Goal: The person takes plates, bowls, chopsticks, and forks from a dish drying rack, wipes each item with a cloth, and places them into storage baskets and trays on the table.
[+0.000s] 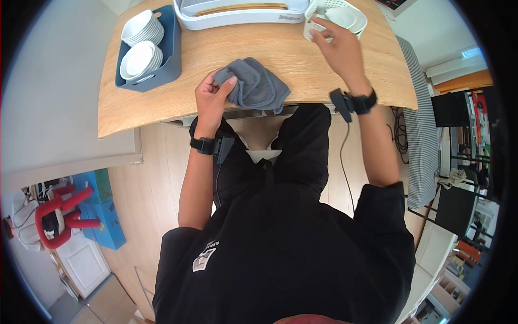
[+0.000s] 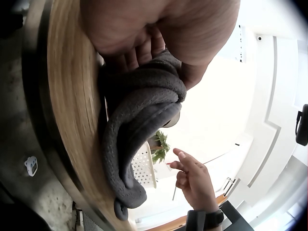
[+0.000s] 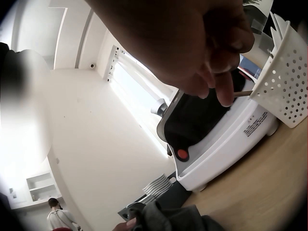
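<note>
A grey cloth (image 1: 253,83) lies bunched near the table's front edge, and the left hand (image 1: 211,100) grips its left end between thumb and fingers. In the left wrist view the cloth (image 2: 139,115) hangs in thick folds under that hand (image 2: 159,33). The right hand (image 1: 341,51) is raised beside a white perforated basket (image 1: 314,29) holding white dishes (image 1: 341,18). Its fingers are bent and nothing shows between them. In the right wrist view the basket (image 3: 284,72) stands just beyond the right hand (image 3: 211,62); a gap separates them there.
A blue bin (image 1: 171,54) with stacked white bowls (image 1: 141,59) stands at the table's left. At the back centre is a long white tray (image 1: 243,20) with chopsticks. The wooden table (image 1: 302,70) ends just in front of the person's legs.
</note>
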The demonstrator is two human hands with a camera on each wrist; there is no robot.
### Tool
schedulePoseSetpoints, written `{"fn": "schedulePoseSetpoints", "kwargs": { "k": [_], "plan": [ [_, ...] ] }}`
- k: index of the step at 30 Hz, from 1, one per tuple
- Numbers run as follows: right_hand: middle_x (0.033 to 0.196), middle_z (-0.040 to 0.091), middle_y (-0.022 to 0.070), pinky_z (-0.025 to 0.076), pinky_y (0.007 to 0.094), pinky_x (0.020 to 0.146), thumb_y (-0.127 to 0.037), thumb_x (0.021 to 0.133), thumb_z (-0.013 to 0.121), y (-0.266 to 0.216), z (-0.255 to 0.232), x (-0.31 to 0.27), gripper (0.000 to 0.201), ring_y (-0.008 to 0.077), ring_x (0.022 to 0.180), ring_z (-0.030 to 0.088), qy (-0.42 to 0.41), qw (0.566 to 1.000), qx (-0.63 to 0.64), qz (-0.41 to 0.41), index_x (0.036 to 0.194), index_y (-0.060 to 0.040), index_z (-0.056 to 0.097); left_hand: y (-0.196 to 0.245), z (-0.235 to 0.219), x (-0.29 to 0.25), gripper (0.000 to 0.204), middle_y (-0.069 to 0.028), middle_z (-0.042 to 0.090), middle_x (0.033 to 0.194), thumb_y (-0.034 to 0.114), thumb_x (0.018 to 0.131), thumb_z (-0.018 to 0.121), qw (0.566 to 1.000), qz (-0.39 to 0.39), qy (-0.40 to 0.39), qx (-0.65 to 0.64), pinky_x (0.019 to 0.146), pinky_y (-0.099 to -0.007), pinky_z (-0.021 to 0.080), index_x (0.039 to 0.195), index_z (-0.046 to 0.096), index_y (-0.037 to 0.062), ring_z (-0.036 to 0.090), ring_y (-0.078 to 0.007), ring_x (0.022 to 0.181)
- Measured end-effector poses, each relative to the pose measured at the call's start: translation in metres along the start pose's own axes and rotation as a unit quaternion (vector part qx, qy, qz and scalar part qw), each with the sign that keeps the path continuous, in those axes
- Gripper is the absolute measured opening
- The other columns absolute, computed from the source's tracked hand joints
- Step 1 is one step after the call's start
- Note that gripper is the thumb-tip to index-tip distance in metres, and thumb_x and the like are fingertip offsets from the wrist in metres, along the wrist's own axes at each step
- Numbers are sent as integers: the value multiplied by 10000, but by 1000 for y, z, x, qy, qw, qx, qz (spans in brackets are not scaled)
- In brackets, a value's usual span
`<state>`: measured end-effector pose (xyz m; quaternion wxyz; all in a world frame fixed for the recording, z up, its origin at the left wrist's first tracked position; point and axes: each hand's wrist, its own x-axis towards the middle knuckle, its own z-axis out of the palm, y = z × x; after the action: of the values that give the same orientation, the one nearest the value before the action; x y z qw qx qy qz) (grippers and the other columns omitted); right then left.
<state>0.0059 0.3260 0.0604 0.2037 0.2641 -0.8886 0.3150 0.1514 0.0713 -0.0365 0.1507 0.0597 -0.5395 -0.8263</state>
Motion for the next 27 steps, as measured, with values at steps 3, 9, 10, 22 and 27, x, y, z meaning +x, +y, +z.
{"fn": "schedulePoseSetpoints", "kwargs": {
  "k": [3, 9, 10, 22, 27],
  "plan": [
    [910, 750, 90, 458, 213, 536, -273, 920, 662, 10, 26, 10, 329, 111, 543, 620, -5, 997, 61, 50, 1194, -91, 682, 1, 1, -2, 295, -68, 683, 1017, 38, 895, 686, 1000, 2, 4, 0, 806, -223, 506, 1166, 614, -57, 629, -85, 885],
    [907, 746, 111, 494, 218, 552, -277, 919, 665, -1, 30, 9, 344, 119, 581, 651, -7, 977, 183, 106, 1198, -75, 682, 3, 0, 0, 310, -73, 684, 1021, 44, 898, 684, 1000, -10, 4, -2, 813, -226, 509, 1182, 608, -54, 633, -88, 891],
    [905, 747, 100, 501, 229, 559, -276, 917, 659, -6, 24, 6, 328, 126, 598, 672, 2, 976, 184, 115, 1164, -64, 693, 2, -1, 0, 310, -73, 684, 1021, 44, 898, 684, 1000, -12, 5, -3, 813, -226, 509, 1182, 608, -54, 633, -88, 891],
    [946, 733, 126, 533, 221, 643, -30, 931, 623, -73, -13, -118, 181, 97, 731, 660, 45, 933, 321, 157, 1090, 53, 645, 11, 3, 1, 283, -77, 657, 1151, 144, 999, 548, 990, -56, -5, -127, 949, -299, 472, 1213, 584, -37, 616, -146, 1050],
    [967, 732, 101, 544, 215, 630, -5, 895, 659, -87, 15, -154, 184, 104, 694, 677, -19, 884, 404, 236, 1076, 23, 638, 6, -5, 2, 274, -62, 652, 1165, 158, 1004, 549, 986, -57, -20, -158, 951, -300, 470, 1213, 584, -16, 614, -140, 1055]
  ]
}}
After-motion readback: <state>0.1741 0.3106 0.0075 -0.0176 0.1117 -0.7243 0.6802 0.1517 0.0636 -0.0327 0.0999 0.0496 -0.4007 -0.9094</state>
